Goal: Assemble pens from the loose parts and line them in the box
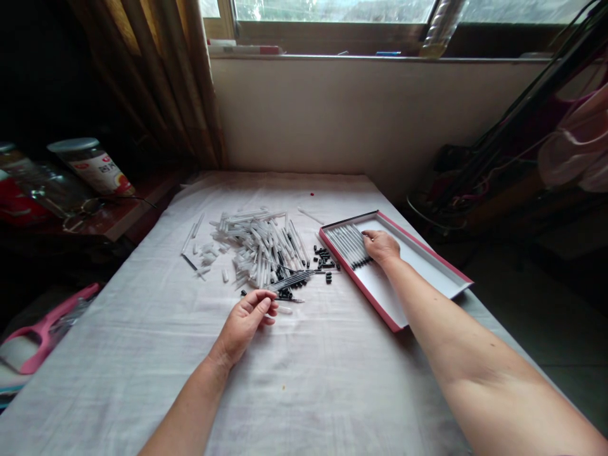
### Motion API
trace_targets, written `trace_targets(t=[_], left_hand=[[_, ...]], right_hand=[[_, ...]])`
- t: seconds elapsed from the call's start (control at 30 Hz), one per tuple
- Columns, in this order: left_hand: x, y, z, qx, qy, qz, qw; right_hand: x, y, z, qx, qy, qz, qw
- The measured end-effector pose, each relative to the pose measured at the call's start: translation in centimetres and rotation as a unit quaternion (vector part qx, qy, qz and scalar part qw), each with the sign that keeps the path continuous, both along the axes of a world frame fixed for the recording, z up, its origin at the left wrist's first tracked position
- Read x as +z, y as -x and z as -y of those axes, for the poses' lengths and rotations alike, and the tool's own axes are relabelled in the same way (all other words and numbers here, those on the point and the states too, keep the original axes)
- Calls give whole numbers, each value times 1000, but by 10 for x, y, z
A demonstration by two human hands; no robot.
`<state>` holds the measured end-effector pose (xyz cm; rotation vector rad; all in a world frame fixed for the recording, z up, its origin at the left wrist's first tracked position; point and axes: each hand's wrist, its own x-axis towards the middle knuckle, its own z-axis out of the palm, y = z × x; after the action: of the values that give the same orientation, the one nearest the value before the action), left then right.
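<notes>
Right fingers (372, 235) touch the pens (346, 246) lined up in the box (413, 250).

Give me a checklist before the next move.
1. Right hand at the row of slim grey rods in the shallow red-rimmed white tray: ok.
2. Rods lying side by side: ok.
3. Left hand empty: cannot tell; fingers are curled.
4. Tray's right corner fully on the white cloth-covered table: cannot tell; it appears near the edge.
5. Loose small black plastic pieces outside the tray: ok.
</notes>
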<state>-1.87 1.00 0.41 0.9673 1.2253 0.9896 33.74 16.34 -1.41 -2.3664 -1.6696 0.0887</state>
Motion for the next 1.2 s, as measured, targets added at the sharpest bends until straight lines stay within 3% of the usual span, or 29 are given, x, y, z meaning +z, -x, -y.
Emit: trace_targets(t=[0.6,0.83,0.9,1.0,1.1,1.2], left_hand=[[0,0,-1,0,-2,9,1000],[-6,-2,-2,27,-14,65,997],[-7,-3,-3,33,-24,76,996],[-9,-3,-4,33,-41,76,996],[-11,-3,-4,27,-52,71,996],[-12,-2,-4,22,-64,64,996]], right_hand=[[4,5,3,4,6,3,1000],[24,22,11,13,-31,17,999],[34,41,16,44,-74,32,996],[47,78,25,170,-131,64,975],[50,117,34,281,-95,103,949],[44,144,39,292,-21,129,947]])
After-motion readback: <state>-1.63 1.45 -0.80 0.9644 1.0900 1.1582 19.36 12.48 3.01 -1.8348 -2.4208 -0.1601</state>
